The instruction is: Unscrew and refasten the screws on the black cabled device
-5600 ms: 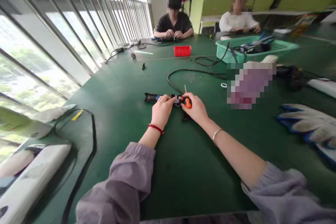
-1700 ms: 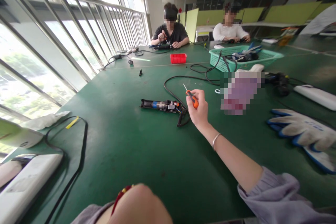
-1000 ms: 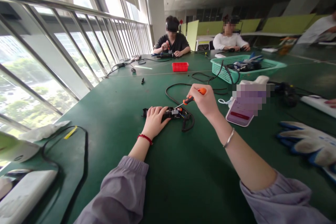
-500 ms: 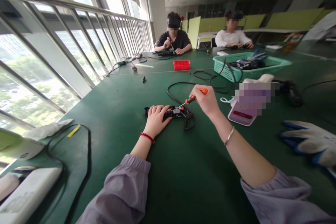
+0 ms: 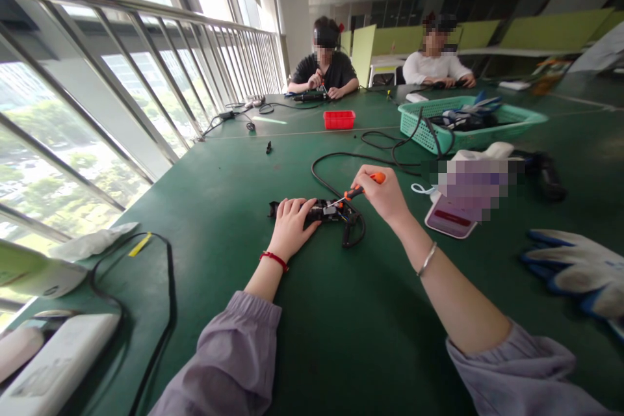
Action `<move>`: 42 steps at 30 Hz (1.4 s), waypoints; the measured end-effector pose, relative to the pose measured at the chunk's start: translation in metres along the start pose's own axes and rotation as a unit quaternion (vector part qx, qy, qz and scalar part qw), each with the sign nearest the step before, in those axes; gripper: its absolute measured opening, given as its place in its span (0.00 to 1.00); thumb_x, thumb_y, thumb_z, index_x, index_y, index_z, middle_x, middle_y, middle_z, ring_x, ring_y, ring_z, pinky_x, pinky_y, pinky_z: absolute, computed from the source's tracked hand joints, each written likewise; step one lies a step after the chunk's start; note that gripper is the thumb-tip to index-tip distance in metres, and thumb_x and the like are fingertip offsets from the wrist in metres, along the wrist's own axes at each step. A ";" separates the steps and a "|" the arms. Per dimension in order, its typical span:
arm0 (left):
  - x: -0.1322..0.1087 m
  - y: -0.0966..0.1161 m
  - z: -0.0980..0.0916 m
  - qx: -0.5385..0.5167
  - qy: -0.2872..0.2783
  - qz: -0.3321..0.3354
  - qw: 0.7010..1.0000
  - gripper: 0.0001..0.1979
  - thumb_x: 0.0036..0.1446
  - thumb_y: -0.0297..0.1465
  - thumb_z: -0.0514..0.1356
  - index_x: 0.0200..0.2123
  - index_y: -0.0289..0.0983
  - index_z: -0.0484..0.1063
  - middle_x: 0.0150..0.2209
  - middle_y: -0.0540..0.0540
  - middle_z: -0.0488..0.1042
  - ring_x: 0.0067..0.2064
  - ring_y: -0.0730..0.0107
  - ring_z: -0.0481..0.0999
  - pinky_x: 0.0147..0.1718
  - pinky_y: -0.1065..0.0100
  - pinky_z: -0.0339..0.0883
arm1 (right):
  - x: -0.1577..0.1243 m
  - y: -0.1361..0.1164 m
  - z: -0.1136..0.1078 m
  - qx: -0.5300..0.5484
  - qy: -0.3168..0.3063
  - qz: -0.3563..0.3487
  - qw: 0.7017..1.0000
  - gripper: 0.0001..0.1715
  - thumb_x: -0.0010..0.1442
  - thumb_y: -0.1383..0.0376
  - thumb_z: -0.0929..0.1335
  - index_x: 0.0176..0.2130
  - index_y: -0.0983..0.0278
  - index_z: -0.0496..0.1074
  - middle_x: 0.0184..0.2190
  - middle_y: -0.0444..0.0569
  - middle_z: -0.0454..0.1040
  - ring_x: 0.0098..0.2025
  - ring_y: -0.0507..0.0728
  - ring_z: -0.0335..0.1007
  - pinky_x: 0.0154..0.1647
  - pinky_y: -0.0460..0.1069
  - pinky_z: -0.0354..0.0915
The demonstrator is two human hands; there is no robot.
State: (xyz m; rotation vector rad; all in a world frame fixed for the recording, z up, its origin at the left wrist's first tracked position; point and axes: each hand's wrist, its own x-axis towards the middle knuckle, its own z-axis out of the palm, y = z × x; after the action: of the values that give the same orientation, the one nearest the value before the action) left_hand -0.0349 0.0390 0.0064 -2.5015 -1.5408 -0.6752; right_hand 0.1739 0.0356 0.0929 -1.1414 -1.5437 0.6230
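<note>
A black corded device (image 5: 320,211) with exposed wires and inner parts lies across the green table. My left hand (image 5: 291,227) grips its left part, fingers over the top and thumb along the near side, hiding some of the body. In my right hand (image 5: 383,193) is a screwdriver (image 5: 355,194) with an orange and black handle, closed in the fingers. Its shaft slants down to the left, and the tip meets the open middle of the device. Whether it sits on a screw is too small to tell.
Beyond my hands are a red tray (image 5: 339,120) and a green basket (image 5: 468,136) holding tools. A phone (image 5: 451,216) and work gloves (image 5: 578,266) lie on the right. At left are a black strap (image 5: 170,286) and a white box (image 5: 63,357). Two people sit across the table.
The screwdriver and my right hand have dipped slightly, with the shaft lying flatter. My left hand keeps its grip on the device. The whole view has shifted a little.
</note>
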 end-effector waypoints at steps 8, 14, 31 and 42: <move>0.003 -0.001 -0.001 -0.006 -0.009 -0.006 1.000 0.22 0.58 0.39 0.55 0.55 0.40 0.63 0.50 0.43 0.68 0.52 0.57 0.63 0.59 0.51 0.50 | 0.000 -0.012 -0.001 -0.113 0.042 0.007 0.993 0.09 0.50 0.59 0.66 0.32 0.60 0.64 0.20 0.38 0.63 0.22 0.50 0.58 0.26 0.45 0.56; 0.006 -0.001 -0.004 -0.014 -0.023 -0.015 1.000 0.22 0.58 0.38 0.56 0.55 0.40 0.63 0.50 0.43 0.68 0.52 0.57 0.63 0.59 0.51 0.50 | 0.005 -0.019 -0.015 -0.140 -0.050 -0.029 0.988 0.07 0.52 0.65 0.65 0.35 0.61 0.66 0.27 0.42 0.69 0.26 0.50 0.63 0.28 0.45 0.57; 0.009 -0.008 -0.002 -0.028 -0.027 -0.009 0.999 0.22 0.59 0.37 0.55 0.56 0.40 0.62 0.50 0.43 0.68 0.53 0.57 0.63 0.60 0.50 0.49 | 0.003 -0.037 -0.022 -0.230 -0.097 -0.024 0.968 0.07 0.57 0.60 0.64 0.36 0.60 0.65 0.22 0.41 0.66 0.21 0.50 0.59 0.23 0.45 0.54; 0.009 -0.008 -0.001 -0.033 -0.025 -0.011 0.999 0.22 0.59 0.37 0.55 0.56 0.41 0.62 0.51 0.43 0.68 0.54 0.58 0.63 0.60 0.49 0.49 | 0.000 -0.040 -0.017 -0.191 -0.060 -0.026 0.979 0.19 0.51 0.65 0.66 0.43 0.60 0.60 0.30 0.44 0.69 0.27 0.52 0.67 0.28 0.46 0.60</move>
State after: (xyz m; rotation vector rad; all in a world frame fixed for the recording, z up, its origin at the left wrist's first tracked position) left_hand -0.0392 0.0501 0.0106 -2.5717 -1.5908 -0.6821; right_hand 0.1758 0.0164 0.1319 -1.3615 -1.8442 0.3728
